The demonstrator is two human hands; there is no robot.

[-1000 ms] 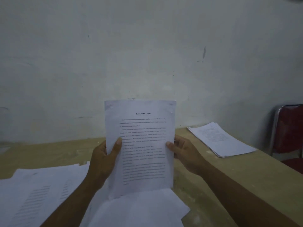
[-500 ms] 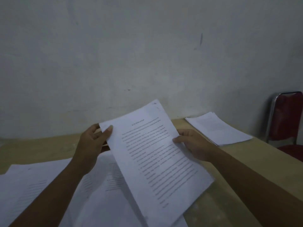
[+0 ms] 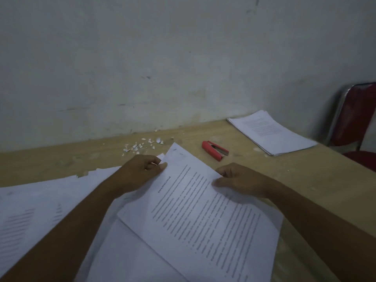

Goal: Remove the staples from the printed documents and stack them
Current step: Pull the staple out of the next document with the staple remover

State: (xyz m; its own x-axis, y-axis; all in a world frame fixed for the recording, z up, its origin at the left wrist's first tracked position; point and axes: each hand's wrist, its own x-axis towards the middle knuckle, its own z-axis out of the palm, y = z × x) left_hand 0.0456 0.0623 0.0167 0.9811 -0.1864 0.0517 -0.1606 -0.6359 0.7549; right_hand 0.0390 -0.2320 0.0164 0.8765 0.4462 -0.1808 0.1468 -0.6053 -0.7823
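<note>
A printed document (image 3: 203, 216) with lines of text lies tilted over loose white sheets (image 3: 40, 204) on the wooden table (image 3: 305, 180). Two small dark marks, perhaps staples, show near its far corner. My left hand (image 3: 140, 173) pinches the document's left edge near that corner, thumb on top. My right hand (image 3: 242, 179) grips the right edge, thumb on the page. A red staple remover (image 3: 215, 150) lies on the table beyond the document, between my hands and a neat stack of papers (image 3: 270, 133) at the far right.
Small white paper scraps (image 3: 140, 146) are scattered by the wall behind my left hand. A red chair (image 3: 358, 121) with a metal frame stands past the table's right end. The grey wall runs along the table's far edge.
The document went from upright in front of me to tilted and low over the loose sheets. My left hand shifted up to its top left edge. The view tipped down.
</note>
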